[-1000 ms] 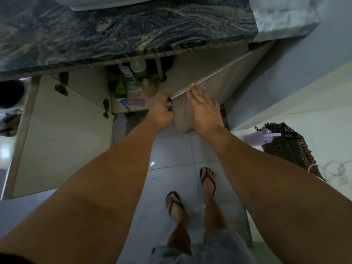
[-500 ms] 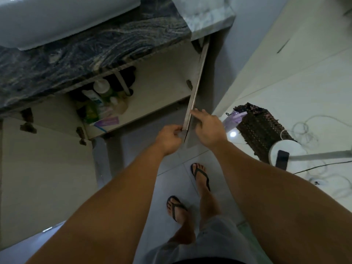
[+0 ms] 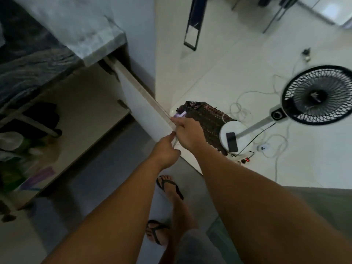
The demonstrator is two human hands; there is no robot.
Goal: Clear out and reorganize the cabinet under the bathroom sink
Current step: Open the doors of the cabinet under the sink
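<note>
The under-sink cabinet [image 3: 83, 103] stands open below the dark marbled countertop [image 3: 28, 60]. Its right door [image 3: 144, 113] is swung wide out toward me. My left hand [image 3: 165, 149] pinches the door's free edge from the inner side. My right hand [image 3: 188, 132] grips the same edge from the outer side, fingers along the top. Blurred bottles and a purple packet [image 3: 38, 176] sit on the cabinet floor at the left, beside the drain pipe [image 3: 36, 124].
A dark woven mat [image 3: 207, 121] lies on the white floor just right of the door, with a purple bottle [image 3: 180, 114] by it. A standing fan [image 3: 318, 96], its round base with a phone [image 3: 232, 141], and loose cables sit further right. My sandalled feet stand below.
Both hands have swung the right door from partly open to wide open, toward the right. My view has turned right, bringing the fan and white floor into sight.
</note>
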